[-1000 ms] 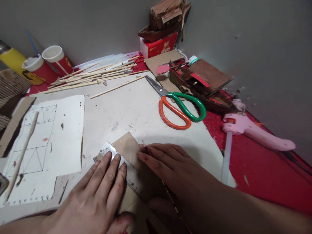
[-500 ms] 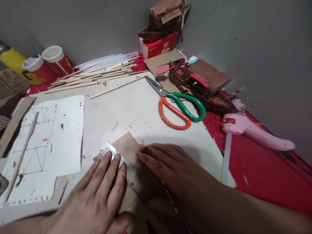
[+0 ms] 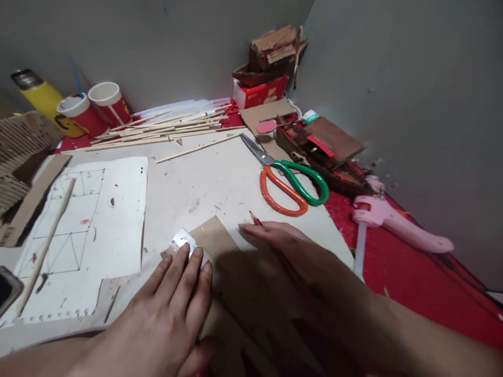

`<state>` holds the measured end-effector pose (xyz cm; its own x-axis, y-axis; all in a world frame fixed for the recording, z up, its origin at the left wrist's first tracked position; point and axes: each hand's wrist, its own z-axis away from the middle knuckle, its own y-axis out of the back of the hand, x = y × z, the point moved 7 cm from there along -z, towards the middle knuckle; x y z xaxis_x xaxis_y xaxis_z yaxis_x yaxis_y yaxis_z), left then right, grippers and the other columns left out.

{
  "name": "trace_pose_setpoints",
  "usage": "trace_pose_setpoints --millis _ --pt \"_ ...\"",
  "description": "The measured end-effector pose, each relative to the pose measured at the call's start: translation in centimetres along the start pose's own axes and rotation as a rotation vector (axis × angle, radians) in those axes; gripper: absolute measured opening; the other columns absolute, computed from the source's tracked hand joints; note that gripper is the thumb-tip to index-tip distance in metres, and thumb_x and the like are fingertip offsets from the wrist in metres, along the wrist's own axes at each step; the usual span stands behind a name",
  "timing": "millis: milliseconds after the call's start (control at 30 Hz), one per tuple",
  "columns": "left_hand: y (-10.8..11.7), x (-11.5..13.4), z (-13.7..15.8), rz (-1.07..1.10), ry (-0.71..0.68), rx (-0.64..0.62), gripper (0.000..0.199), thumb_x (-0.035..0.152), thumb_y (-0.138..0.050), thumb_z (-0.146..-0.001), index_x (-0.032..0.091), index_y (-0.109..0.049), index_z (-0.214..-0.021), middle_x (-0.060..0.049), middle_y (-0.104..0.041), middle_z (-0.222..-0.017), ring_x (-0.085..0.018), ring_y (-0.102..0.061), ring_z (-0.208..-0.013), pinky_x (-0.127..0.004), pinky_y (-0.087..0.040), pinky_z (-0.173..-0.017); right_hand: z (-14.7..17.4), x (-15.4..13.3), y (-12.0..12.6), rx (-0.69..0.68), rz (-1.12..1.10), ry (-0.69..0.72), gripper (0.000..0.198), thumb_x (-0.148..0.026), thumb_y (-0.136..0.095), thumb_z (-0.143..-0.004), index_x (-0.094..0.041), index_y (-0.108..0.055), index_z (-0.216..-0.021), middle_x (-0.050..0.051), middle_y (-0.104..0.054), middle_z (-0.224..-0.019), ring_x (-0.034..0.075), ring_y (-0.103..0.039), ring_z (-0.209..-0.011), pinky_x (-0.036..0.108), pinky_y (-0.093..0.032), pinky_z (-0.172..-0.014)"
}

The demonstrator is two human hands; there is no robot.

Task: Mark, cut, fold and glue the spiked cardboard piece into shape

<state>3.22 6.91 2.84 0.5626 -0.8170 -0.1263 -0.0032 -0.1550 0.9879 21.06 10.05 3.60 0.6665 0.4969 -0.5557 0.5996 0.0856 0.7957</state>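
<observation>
"So, where does the ruler (image 3: 183, 239) lie against the left hand (image 3: 161, 314)?"

"Under the fingertips. Its bright metal end pokes out just beyond them, slanting across the brown cardboard (image 3: 214, 233); the rest is lost beneath the hand and in shadow."

"And those fingers?"

"Laid out flat, slightly apart, pressing from above rather than gripping. The thumb is tucked low in the dark, and I can't tell what it touches."

"What about the right hand (image 3: 302, 256)?"

"Fingers close together, closed around a red pencil (image 3: 290, 269). The sharpened point sticks out past the fingertips, over the pale board (image 3: 188, 183), just to the right of the cardboard's edge. Exactly how the thumb meets it is too dark to say."

"Anything near?"

"Scissors (image 3: 271, 162) with one orange and one green handle, lying beyond the right fingertips, not touching them. Left of the left hand is a sheet of paper (image 3: 121, 220) with ruled line drawings and a pale stick (image 3: 51, 230) across it."
</observation>
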Motion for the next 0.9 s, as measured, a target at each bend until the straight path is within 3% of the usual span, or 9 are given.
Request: trace_pose_setpoints --millis 100,200,300,400,500,733,900 --pt "0.0 -0.1 -0.1 0.013 0.009 -0.014 0.073 0.061 -0.05 -0.091 0.004 -0.052 -0.137 -0.024 -0.051 -0.146 -0.042 -0.04 -0.141 -0.05 -0.041 -0.108 -0.3 -0.6 1.2 0.053 -0.066 -0.098 0.042 -0.014 -0.033 -0.104 -0.027 -0.048 -0.14 0.007 -0.073 -0.118 0.022 -0.07 -0.108 0.036 -0.06 -0.088" --pt "-0.3 0.0 0.1 0.049 -0.004 -0.006 0.073 0.06 -0.049 -0.092 0.003 -0.051 -0.138 -0.027 -0.051 -0.145 -0.044 -0.041 -0.139 -0.053 -0.04 -0.108 -1.6 -1.4 1.3 0.079 -0.243 -0.112 0.029 -0.025 -0.042 -0.104 -0.027 -0.063 -0.125 0.004 -0.076 -0.099 0.02 -0.074 -0.087 0.031 -0.061 -0.075" --pt "-1.1 0.1 0.2 0.07 0.025 0.019 0.076 0.062 -0.05 -0.09 0.003 -0.052 -0.137 -0.028 -0.052 -0.143 -0.045 -0.044 -0.136 -0.054 -0.039 -0.108 -3.9 -1.3 -0.7 0.02 -0.512 -0.168 0.024 -0.03 -0.05 -0.1 -0.022 -0.072 -0.107 0.005 -0.073 -0.089 0.018 -0.069 -0.079 0.03 -0.057 -0.071" --pt "-1.9 0.2 0.0 0.091 0.086 0.028 0.08 0.066 -0.053 -0.084 0.004 -0.055 -0.135 -0.027 -0.055 -0.142 -0.045 -0.047 -0.134 -0.055 -0.037 -0.108 -5.6 0.6 -3.4 0.054 -0.785 -0.424 0.022 -0.034 -0.053 -0.095 -0.018 -0.069 -0.096 0.006 -0.071 -0.084 0.017 -0.067 -0.071 0.03 -0.057 -0.067" --pt "-2.4 0.5 -0.3 0.1 0.099 0.019 0.079 0.067 -0.052 -0.084 0.005 -0.056 -0.134 -0.027 -0.053 -0.143 -0.044 -0.047 -0.134 -0.055 -0.035 -0.108 -6.4 1.3 -5.1 0.056 -0.841 -0.522 0.016 -0.034 -0.057 -0.09 -0.019 -0.063 -0.089 0.003 -0.069 -0.076 0.015 -0.065 -0.066 0.027 -0.055 -0.06" --pt "-1.7 0.3 -0.6 0.103 0.077 0.069 0.079 0.065 -0.056 -0.082 0.002 -0.058 -0.131 -0.03 -0.055 -0.139 -0.047 -0.051 -0.13 -0.055 -0.036 -0.104 -7.3 0.1 -4.6 0.015 -0.6 -0.285 0.012 -0.026 -0.053 -0.091 -0.02 -0.061 -0.083 0.002 -0.067 -0.075 0.015 -0.062 -0.066 0.027 -0.049 -0.058" --pt "-1.4 0.4 -0.6 0.113 0.065 0.084 0.079 0.064 -0.057 -0.081 0.002 -0.059 -0.129 -0.031 -0.057 -0.136 -0.047 -0.053 -0.127 -0.056 -0.038 -0.103 -7.6 0.0 -4.9 0.012 -0.561 -0.217 0.012 -0.023 -0.053 -0.09 -0.02 -0.061 -0.081 0.001 -0.067 -0.075 0.015 -0.061 -0.068 0.027 -0.048 -0.06"
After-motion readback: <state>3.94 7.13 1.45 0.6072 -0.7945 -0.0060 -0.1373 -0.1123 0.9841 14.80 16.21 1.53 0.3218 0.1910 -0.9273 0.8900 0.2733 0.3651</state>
